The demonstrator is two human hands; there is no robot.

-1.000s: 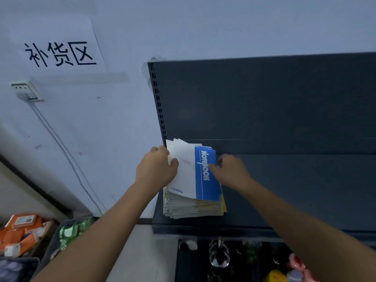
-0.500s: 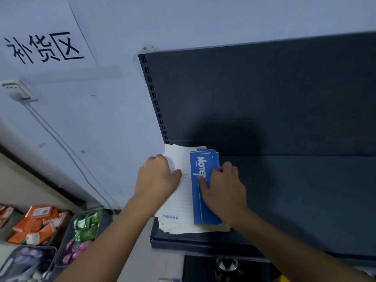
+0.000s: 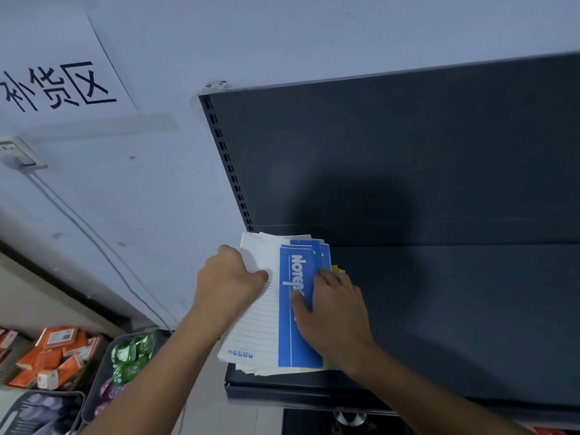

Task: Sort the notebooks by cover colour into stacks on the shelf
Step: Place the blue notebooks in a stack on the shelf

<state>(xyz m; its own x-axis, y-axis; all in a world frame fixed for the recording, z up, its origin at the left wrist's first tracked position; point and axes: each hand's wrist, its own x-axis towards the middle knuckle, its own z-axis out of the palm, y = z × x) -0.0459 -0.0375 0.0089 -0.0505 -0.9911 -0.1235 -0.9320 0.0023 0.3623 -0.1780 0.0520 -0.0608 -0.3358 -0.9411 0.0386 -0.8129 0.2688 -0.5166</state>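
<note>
A stack of notebooks [image 3: 260,334] lies at the left end of the dark shelf [image 3: 455,324]. The top notebook [image 3: 293,340] has a white lined cover with a blue band printed "Notebook". Yellow covers [image 3: 335,269] peek out at the stack's right edge. My left hand [image 3: 230,282] grips the stack's left edge, thumb on the white cover. My right hand [image 3: 334,312] lies on the blue band, its fingers curled over the right edge of the top notebooks.
The shelf's dark back panel [image 3: 408,158] rises behind the stack, against a pale wall with a paper sign [image 3: 53,70] and a socket [image 3: 18,153]. Bins of orange boxes [image 3: 53,356] and green packets [image 3: 131,356] sit low on the left.
My right hand slid from the stack's far right corner down onto the blue band and stays there. My left hand kept its grip. The camera came closer.
</note>
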